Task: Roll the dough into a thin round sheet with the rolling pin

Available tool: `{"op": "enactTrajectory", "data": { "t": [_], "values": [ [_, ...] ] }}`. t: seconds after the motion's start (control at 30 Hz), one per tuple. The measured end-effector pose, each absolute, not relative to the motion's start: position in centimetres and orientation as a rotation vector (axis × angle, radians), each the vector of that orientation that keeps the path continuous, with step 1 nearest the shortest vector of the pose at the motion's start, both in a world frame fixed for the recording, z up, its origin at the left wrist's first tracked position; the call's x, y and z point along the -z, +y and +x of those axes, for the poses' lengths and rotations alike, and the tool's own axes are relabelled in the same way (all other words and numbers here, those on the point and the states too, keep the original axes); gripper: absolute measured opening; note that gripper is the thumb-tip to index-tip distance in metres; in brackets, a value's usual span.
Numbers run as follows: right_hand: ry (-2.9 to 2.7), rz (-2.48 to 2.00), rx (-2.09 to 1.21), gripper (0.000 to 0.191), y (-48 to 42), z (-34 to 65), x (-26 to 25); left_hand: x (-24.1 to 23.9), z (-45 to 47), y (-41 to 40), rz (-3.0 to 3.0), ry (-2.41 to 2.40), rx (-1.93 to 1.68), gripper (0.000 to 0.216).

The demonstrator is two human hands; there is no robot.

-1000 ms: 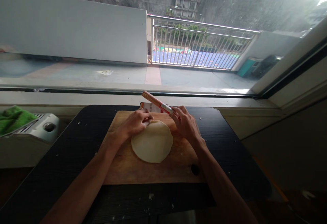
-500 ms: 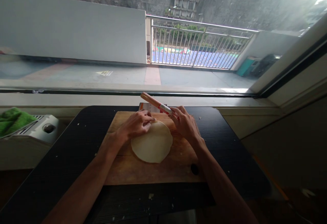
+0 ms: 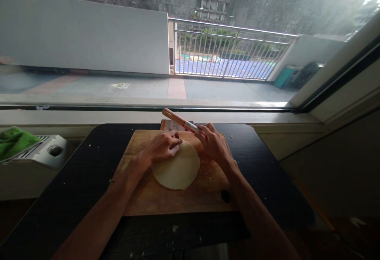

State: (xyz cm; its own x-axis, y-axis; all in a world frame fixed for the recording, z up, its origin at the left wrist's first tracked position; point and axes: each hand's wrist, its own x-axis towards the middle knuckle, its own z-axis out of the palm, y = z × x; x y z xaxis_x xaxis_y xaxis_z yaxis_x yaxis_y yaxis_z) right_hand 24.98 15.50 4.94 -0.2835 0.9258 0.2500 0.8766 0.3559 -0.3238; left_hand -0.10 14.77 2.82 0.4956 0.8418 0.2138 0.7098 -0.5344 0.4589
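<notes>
A thin, roundish sheet of dough lies flat on a wooden cutting board. At its upper left edge, my left hand rests with curled fingers and thumb closed on the rim. To the right, my right hand is wrapped round one end of a wooden rolling pin with a red and white label. The pin slants up to the left, its far end raised past the board's back edge, apart from the dough.
The board lies on a black table with small pale crumbs scattered on it. Behind the board is a flat printed item, partly hidden. A window sill borders the table's far side. At left, a green cloth lies on a white appliance.
My left hand has shifted slightly right and down along the dough's edge, its fingers more curled. My right hand and the rolling pin stay nearly still.
</notes>
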Motion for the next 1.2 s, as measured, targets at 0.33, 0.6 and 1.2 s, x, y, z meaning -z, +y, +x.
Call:
{"op": "enactTrajectory", "data": {
  "t": [0.33, 0.6, 1.2],
  "values": [
    [-2.241, -1.588, -0.192, 0.033, 15.4, 25.0, -5.1, -1.9, -0.5, 15.2, 2.369, 1.315, -0.703, 0.025],
    [-2.249, -1.62, -0.19, 0.033, 15.3, 24.9, -5.4, -1.8, -0.4, 15.2, 2.421, 1.315, -0.676, 0.025],
    [-2.516, -1.25, -0.214, 0.031, 15.4, 25.8, -4.0, -2.4, -1.4, 15.9, 2.346, 1.933, -1.372, 0.023]
  ]
}}
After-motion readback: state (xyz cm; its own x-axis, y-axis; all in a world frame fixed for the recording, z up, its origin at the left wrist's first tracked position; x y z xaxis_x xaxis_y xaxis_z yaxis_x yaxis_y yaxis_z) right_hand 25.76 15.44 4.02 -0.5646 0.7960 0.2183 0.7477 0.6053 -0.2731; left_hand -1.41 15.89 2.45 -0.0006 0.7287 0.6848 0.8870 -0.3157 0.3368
